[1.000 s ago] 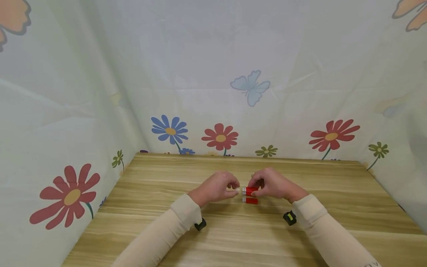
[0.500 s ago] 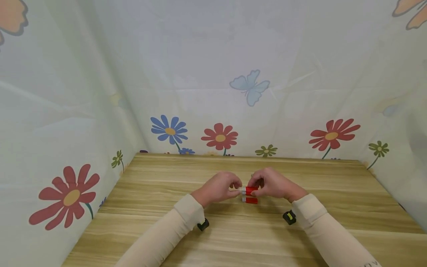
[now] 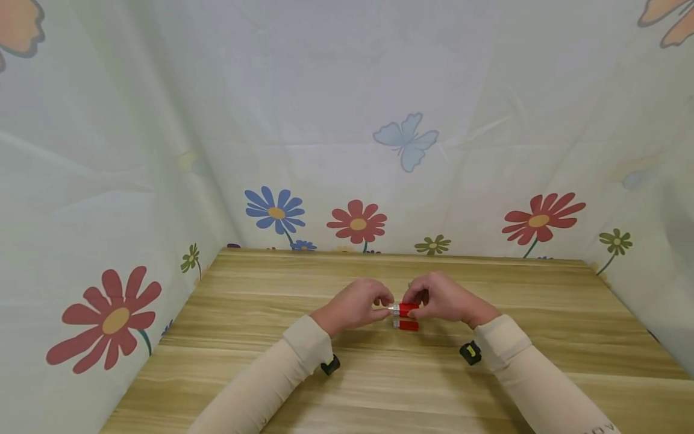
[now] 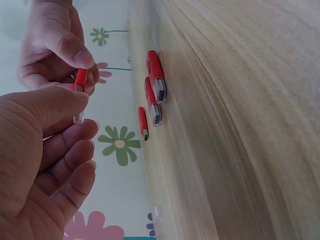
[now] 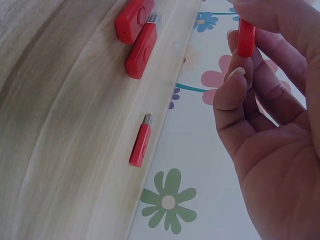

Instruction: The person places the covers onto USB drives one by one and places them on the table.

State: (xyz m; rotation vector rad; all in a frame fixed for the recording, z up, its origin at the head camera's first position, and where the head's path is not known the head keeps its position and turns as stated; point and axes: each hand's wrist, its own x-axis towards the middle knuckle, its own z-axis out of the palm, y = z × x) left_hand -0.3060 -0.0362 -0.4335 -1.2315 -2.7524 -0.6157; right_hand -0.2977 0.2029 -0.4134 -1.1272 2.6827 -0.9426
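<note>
My right hand (image 3: pixel 447 299) holds a red USB flash drive (image 5: pixel 246 40) by its body, raised above the table. My left hand (image 3: pixel 355 304) pinches a small clear cap (image 4: pixel 78 118) over the drive's metal plug, between thumb and forefinger. Below them, two red USB drives with clear caps lie side by side, the nearer capped drive (image 4: pixel 155 70) and the farther capped drive (image 4: pixel 150 95). Farther back rests a third, uncapped drive (image 5: pixel 141 145) with its metal plug bare.
A loose clear cap (image 5: pixel 175 47) lies on the wood-grain table (image 3: pixel 260 386) near its back edge. Behind and to the left hangs a white curtain (image 3: pixel 325 90) printed with flowers and butterflies.
My left hand has moved a little to the right, bringing the clear cap up to the drive's plug. The right hand has stayed in place with the drive.
</note>
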